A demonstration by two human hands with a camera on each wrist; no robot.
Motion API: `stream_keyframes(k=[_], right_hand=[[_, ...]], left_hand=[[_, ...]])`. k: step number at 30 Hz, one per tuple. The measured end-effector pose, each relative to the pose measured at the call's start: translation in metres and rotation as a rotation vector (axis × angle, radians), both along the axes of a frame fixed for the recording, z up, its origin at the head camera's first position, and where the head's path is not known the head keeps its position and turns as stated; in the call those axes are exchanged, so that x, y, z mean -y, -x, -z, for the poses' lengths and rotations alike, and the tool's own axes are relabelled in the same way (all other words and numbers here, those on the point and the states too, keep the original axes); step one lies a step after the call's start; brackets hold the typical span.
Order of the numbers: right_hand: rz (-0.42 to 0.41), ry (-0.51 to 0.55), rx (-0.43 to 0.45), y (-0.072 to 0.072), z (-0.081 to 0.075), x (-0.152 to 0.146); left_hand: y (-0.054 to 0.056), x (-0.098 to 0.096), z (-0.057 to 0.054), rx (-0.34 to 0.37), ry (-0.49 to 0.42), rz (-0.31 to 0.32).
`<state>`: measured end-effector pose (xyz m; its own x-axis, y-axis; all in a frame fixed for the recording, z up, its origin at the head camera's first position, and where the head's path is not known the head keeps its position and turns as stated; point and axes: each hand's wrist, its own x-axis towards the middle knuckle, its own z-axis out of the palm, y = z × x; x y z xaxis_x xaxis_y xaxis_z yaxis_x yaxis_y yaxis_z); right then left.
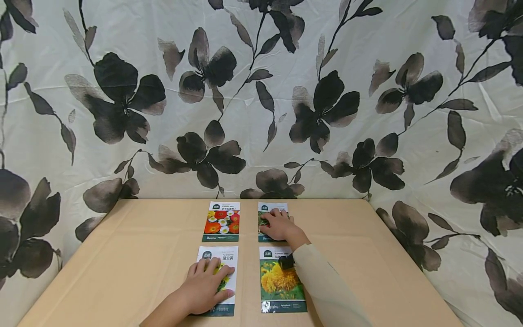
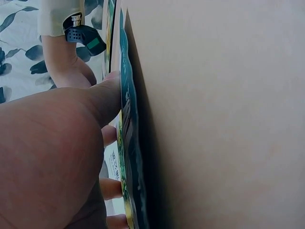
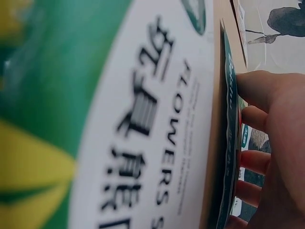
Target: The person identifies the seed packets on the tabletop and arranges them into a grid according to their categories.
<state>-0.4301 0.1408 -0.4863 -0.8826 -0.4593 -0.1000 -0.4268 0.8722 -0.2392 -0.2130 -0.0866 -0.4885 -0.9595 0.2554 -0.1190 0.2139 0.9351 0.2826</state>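
Note:
Flat on the near left seed packet [image 1: 225, 310] rests my left hand [image 1: 203, 287], fingers spread over its white and yellow-flowered front. In the left wrist view the thumb touches the face of that packet [image 2: 128, 107], whose teal lower edge lifts slightly off the table. My right hand [image 1: 279, 225] lies on the far right seed packet [image 1: 268, 207] and covers most of its picture. The right wrist view shows the fingertips touching this packet [image 3: 229, 129]. Under the right wrist is the near right packet [image 1: 282, 284], printed with orange-yellow flowers.
A packet with red, orange and white flowers [image 1: 222, 222] lies at the far left of the two-by-two layout. The light wooden table [image 1: 122, 272] extends to both sides. A white cloth with dark flowers [image 1: 261, 113] hangs behind it.

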Motion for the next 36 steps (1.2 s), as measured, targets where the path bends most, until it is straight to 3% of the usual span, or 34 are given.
stream_keyframes(k=[36], right_hand=[[0.000, 0.017, 0.008, -0.0044, -0.0057, 0.0005]], left_hand=[[0.0002, 0.0000, 0.0014, -0.005, 0.009, 0.000]])
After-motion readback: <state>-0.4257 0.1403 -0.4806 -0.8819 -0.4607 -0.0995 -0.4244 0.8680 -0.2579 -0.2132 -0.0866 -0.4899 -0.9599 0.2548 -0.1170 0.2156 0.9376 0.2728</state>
